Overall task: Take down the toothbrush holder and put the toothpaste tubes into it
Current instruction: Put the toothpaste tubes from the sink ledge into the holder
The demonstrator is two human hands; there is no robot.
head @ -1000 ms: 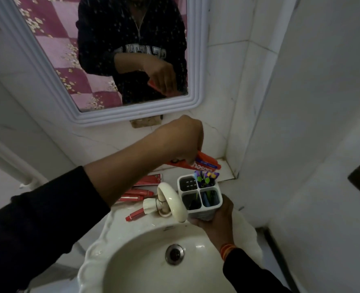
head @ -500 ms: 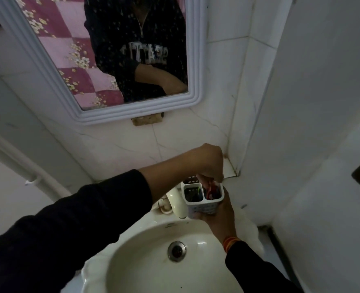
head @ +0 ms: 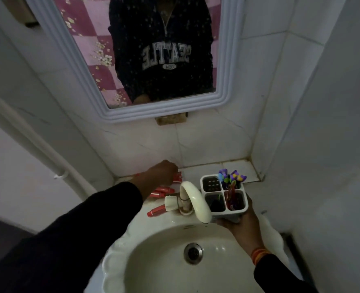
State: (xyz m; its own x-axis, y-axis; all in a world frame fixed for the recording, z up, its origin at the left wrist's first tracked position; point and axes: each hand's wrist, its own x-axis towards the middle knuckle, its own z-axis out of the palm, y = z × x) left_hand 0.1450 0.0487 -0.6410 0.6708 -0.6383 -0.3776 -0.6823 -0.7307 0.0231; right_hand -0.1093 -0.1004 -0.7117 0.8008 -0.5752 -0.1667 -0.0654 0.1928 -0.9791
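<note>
Head view: right hand (head: pixel 237 222) cupped under the white four-compartment plastic toothbrush holder (head: pixel 224 194), fingers wrapped around its base, keeping it upright just beside the cream curved tap (head: pixel 193 199), likely so each slot faces up and within easy reach. One red toothpaste tube (head: pixel 231 197) already standing in the near-right compartment; purple-headed toothbrushes (head: pixel 231 176) poking out of the far-right one; both left slots looking empty. Over on the far side, left hand (head: pixel 161 172) down on the white tiled ledge (head: pixel 200 171) behind the white ceramic washbasin (head: pixel 175 250), fingers curled over a flat red tube (head: pixel 178 176) at the wall — closed on it or only touching, cannot tell, knuckles in the way. Three more red tubes waiting: two side by side (head: pixel 161 191) under the wrist, one red tube alone (head: pixel 157 210) near the tap's base. Holder parked low and close, probably to shorten each trip from ledge to slot. Task about a quarter done by the look of it. Next up, by judgement: lift the flat tube clear of the tap and drop it in cap first or tail first, whichever fits the narrow slot.
</note>
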